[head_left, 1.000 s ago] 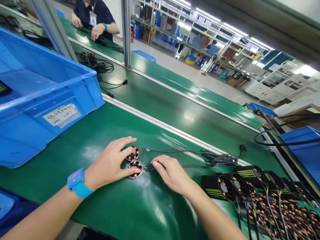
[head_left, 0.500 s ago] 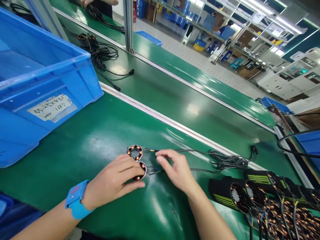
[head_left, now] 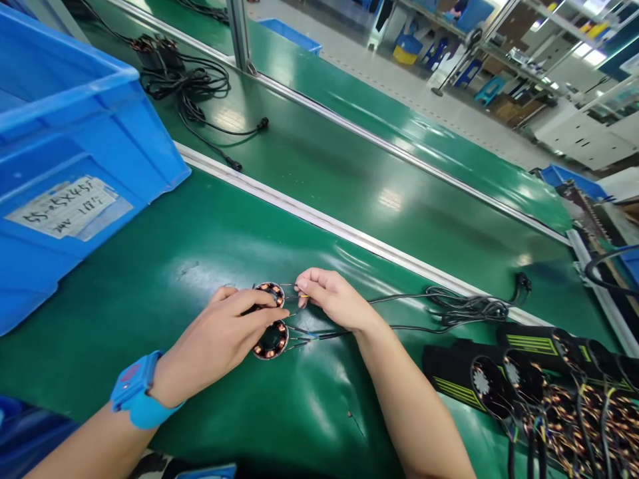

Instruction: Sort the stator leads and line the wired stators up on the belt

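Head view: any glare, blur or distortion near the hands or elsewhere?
Head view: pale glare streaks on the mat below the rings; head view: a light patch reflecting off the strip between the rails; head view: scene tilted, bin seemingly stretched at the left edge; head view: background stool softer than the rings.

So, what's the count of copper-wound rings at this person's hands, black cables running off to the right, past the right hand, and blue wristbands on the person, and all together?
Round metal rings wound with copper: 2
Long black cables: 2
Bright blue wristband, on the left wrist: 1
Total: 5
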A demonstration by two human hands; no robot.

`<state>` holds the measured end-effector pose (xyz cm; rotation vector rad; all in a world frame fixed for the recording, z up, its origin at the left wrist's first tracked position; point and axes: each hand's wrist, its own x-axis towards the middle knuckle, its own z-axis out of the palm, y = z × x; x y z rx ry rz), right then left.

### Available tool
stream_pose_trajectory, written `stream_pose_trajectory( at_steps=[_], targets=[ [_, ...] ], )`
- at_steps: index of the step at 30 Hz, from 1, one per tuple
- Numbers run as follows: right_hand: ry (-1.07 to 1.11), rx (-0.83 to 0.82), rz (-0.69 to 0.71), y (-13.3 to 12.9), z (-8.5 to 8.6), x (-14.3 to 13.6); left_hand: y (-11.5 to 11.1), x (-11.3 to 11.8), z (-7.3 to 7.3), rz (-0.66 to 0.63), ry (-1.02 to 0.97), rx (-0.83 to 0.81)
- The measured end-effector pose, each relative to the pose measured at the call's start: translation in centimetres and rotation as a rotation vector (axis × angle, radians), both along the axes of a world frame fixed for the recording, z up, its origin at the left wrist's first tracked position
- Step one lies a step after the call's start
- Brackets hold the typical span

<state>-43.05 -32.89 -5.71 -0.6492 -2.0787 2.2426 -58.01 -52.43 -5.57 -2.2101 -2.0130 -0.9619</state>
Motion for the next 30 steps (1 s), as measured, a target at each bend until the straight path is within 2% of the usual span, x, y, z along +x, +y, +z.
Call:
stream_pose_trajectory(
  at_steps=[2,4,7,9,11,13,16,19,21,27,30],
  targets=[
    [-0.015,-0.009,0.022,0.0,0.0,0.1,0.0,0.1,0.0,0.007,-0.001,-0.005],
    [-0.003,0.066,0.022,0.0,1.0,0.6,-0.2,0.3,0.1,0.042,-0.010,0.019],
    [0.061,0.343,-0.076,-0.3,3.9,2.2,-0.7,1.2,0.3,0.072,-0.011,0.127],
    [0.056,0.480,-0.089,-0.7,5.8,3.6,-1.0,2.0,0.5,0.020,0.007,0.184],
    [-0.012,0.545,-0.006,-1.2,6.7,4.7,-1.2,2.7,0.5,-0.041,0.038,0.186],
    [-0.082,0.563,0.100,-1.7,6.3,5.3,-1.2,3.2,0.4,-0.066,0.057,0.158],
    [-0.109,0.368,0.162,-2.3,4.4,5.3,-1.0,3.3,0.1,-0.085,0.001,0.125],
    [-0.074,0.118,0.077,-2.7,2.7,4.8,-0.9,3.0,0.1,-0.102,-0.066,0.100],
    [-0.050,0.023,0.030,-2.8,2.1,4.6,-0.9,2.9,0.1,-0.112,-0.071,0.093],
    [-0.057,-0.106,0.051,-1.9,1.8,5.2,-0.8,2.6,0.0,-0.123,-0.109,0.089],
    [-0.076,-0.100,0.090,-1.3,1.9,5.7,-0.8,2.3,-0.2,-0.080,-0.146,0.074]
  ],
)
